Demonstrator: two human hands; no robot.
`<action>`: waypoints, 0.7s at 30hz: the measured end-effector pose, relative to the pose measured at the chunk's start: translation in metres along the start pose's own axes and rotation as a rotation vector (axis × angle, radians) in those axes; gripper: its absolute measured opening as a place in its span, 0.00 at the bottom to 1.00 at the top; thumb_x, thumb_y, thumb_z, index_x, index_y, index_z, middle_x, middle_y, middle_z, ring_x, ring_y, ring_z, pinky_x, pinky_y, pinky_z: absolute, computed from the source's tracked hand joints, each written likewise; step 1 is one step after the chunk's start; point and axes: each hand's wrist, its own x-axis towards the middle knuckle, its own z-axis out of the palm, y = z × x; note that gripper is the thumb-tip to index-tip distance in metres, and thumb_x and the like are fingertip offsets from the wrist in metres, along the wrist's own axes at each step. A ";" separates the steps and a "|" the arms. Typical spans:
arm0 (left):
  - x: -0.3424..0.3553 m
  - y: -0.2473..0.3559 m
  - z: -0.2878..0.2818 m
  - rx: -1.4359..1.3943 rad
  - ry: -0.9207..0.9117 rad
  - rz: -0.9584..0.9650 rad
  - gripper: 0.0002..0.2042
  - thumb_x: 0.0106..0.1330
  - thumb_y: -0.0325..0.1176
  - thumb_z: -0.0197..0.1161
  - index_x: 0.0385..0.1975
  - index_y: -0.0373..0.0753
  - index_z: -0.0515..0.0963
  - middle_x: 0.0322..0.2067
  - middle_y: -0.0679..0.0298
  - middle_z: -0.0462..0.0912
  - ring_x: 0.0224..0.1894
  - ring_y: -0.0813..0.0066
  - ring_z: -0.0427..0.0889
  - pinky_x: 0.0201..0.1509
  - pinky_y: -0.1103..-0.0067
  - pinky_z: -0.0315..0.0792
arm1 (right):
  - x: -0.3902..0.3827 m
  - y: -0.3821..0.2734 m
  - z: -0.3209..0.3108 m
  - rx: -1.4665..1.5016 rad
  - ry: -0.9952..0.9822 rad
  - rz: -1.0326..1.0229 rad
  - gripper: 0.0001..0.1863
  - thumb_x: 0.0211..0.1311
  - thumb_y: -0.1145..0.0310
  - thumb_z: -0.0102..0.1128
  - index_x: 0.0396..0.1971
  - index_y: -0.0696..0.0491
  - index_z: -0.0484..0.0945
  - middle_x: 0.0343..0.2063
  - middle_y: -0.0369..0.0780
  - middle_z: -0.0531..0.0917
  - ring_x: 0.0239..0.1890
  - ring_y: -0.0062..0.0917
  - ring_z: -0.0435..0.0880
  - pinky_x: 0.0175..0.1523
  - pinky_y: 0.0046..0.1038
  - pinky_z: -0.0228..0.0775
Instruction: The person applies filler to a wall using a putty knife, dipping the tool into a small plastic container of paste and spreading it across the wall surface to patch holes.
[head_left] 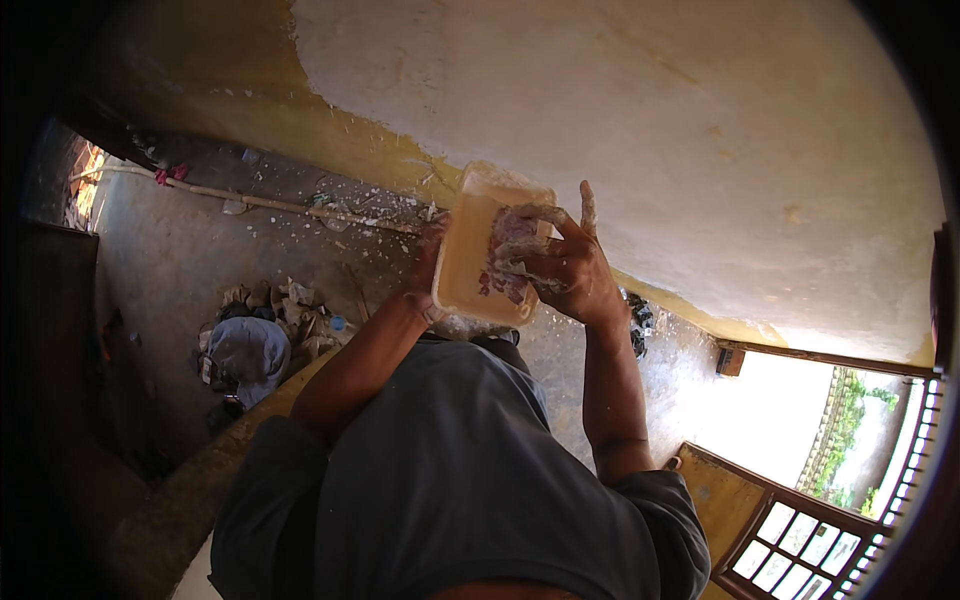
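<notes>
In front of my chest I hold up a rectangular translucent plastic tub (462, 277) with cloudy, tan liquid in it. My left hand (432, 252) is closed around the tub's left side, its fingers partly hidden behind it. A wet, mottled purple rag (514, 228) is in the tub, toward its right side. My right hand (572, 268), smeared with whitish paste, reaches over the right rim with its fingers bent onto the rag. One finger of that hand sticks up, away from the rag.
A wall (650, 130) with whitish coating over yellow paint rises ahead. White flecks dot the floor along a long pole (270, 203). At left lie crumpled paper bags (298, 318) and a grey-blue cloth (250, 355). Black plastic (640, 322) lies by the wall; a paned window (795, 545) is lower right.
</notes>
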 end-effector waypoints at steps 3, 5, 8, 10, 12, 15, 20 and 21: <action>-0.001 0.003 0.007 0.039 0.057 0.028 0.32 0.72 0.57 0.44 0.66 0.37 0.64 0.57 0.53 0.76 0.54 0.59 0.82 0.55 0.60 0.81 | -0.003 0.000 -0.007 -0.065 -0.031 0.007 0.15 0.31 0.70 0.73 0.27 0.42 0.89 0.34 0.27 0.89 0.61 0.25 0.75 0.75 0.64 0.27; -0.002 0.005 0.013 0.046 0.096 0.047 0.31 0.73 0.56 0.44 0.65 0.37 0.66 0.57 0.54 0.76 0.53 0.60 0.82 0.54 0.61 0.81 | -0.004 0.000 -0.015 -0.118 -0.067 0.034 0.13 0.32 0.70 0.73 0.25 0.40 0.89 0.34 0.25 0.89 0.60 0.22 0.75 0.76 0.63 0.26; -0.005 0.008 0.009 0.055 0.139 0.057 0.31 0.72 0.57 0.44 0.65 0.39 0.66 0.58 0.55 0.75 0.56 0.60 0.80 0.57 0.60 0.79 | -0.007 0.003 -0.027 -0.117 -0.070 0.048 0.12 0.31 0.70 0.73 0.23 0.39 0.88 0.33 0.23 0.88 0.60 0.20 0.75 0.76 0.62 0.26; -0.003 0.010 -0.002 0.119 0.178 0.053 0.34 0.70 0.61 0.43 0.67 0.41 0.64 0.62 0.55 0.72 0.61 0.57 0.75 0.62 0.56 0.73 | -0.004 -0.001 -0.036 -0.121 -0.010 0.061 0.12 0.31 0.71 0.73 0.22 0.38 0.88 0.33 0.21 0.88 0.60 0.20 0.75 0.76 0.62 0.27; -0.001 0.009 -0.005 0.138 0.188 0.076 0.34 0.71 0.60 0.44 0.67 0.41 0.64 0.61 0.55 0.72 0.61 0.57 0.75 0.62 0.57 0.74 | -0.002 -0.003 -0.048 -0.149 0.029 0.067 0.13 0.31 0.71 0.74 0.22 0.38 0.88 0.33 0.21 0.88 0.59 0.20 0.75 0.76 0.62 0.28; -0.002 0.011 -0.002 0.050 0.123 0.085 0.34 0.71 0.60 0.43 0.67 0.40 0.64 0.61 0.55 0.73 0.61 0.57 0.76 0.62 0.58 0.75 | -0.002 -0.003 -0.057 -0.191 0.022 0.107 0.13 0.33 0.71 0.73 0.24 0.37 0.89 0.33 0.21 0.88 0.60 0.20 0.75 0.76 0.61 0.27; -0.003 0.015 0.014 0.053 0.054 0.098 0.32 0.71 0.59 0.47 0.64 0.39 0.67 0.57 0.56 0.77 0.58 0.60 0.78 0.60 0.59 0.76 | -0.004 0.006 -0.040 -0.186 -0.068 0.079 0.12 0.35 0.71 0.71 0.26 0.40 0.89 0.34 0.24 0.89 0.60 0.21 0.74 0.76 0.61 0.27; -0.003 0.015 0.014 0.063 0.054 0.108 0.32 0.71 0.58 0.47 0.64 0.39 0.67 0.57 0.56 0.77 0.58 0.60 0.79 0.60 0.59 0.76 | -0.004 0.009 -0.033 -0.162 -0.075 0.069 0.12 0.35 0.72 0.71 0.26 0.41 0.89 0.34 0.25 0.89 0.60 0.21 0.74 0.76 0.61 0.27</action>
